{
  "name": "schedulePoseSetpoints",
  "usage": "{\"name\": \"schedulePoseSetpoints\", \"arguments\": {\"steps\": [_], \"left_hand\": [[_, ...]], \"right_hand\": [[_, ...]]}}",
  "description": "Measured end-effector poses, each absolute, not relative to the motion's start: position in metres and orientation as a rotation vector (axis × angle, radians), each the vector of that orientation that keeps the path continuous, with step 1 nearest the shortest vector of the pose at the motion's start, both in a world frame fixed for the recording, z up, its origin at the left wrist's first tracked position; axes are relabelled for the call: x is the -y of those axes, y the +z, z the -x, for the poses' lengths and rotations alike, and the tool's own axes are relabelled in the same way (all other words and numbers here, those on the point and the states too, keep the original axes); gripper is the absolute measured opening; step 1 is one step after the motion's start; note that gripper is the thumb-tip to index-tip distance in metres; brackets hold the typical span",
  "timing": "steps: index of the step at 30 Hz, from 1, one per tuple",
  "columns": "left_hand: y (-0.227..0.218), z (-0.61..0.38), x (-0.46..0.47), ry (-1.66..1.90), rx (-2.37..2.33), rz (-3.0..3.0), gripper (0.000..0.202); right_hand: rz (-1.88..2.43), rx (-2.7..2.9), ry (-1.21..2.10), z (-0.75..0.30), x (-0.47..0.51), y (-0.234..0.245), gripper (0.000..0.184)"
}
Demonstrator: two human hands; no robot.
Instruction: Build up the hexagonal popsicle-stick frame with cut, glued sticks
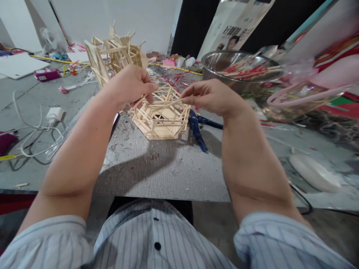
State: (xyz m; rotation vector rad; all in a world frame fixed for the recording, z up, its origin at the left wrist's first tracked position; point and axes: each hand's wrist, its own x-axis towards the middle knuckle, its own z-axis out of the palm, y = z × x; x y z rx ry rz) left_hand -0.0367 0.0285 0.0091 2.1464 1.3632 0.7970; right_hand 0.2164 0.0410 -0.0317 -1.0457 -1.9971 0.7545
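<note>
Plainly, a grey counter [157, 172] is stretching beneath both hands. A metal bowl [214, 63] is standing beyond the right hand, while a tall stick structure [119, 48] is rising just beyond the left. A hexagonal stick frame [162, 129] is resting on the counter, below and between the hands. The left hand [134, 84] and right hand [211, 95] are working apart from each other. A blue-handled tool [196, 130] is lying below the right hand, beside the frame. A white adapter [55, 114] is sitting left of the left hand. The right fingertips are pinching a thin stick [171, 101]; whether the left fingers are gripping it, I cannot tell.
</note>
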Motion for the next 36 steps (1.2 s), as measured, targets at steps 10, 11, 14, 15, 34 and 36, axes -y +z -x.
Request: {"name": "schedulePoseSetpoints", "arguments": {"steps": [10,11,14,15,34,36], "left_hand": [[-0.011,-0.001,-0.059,0.730,-1.353,-2.082,0.042],[-0.012,-0.003,-0.058,0.701,-1.375,-2.079,0.042],[-0.013,-0.006,-0.053,0.642,-1.437,-2.147,0.040],[-0.013,-0.006,-0.052,0.634,-1.452,-2.170,0.038],[-0.019,-0.014,-0.042,0.685,-1.495,-2.057,0.031],[-0.022,-0.014,-0.044,0.665,-1.512,-2.084,0.026]], "right_hand": [[0.924,1.444,0.989,-0.234,-0.049,-0.034,0.019],[0.955,1.383,0.997,-0.234,-0.050,-0.034,0.020],[1.043,1.249,1.032,-0.234,-0.051,-0.036,0.023],[1.047,1.232,1.042,-0.233,-0.051,-0.037,0.022],[1.219,1.292,1.001,-0.200,-0.032,-0.031,0.030],[1.215,1.363,0.967,-0.199,-0.033,-0.033,0.028]]}}
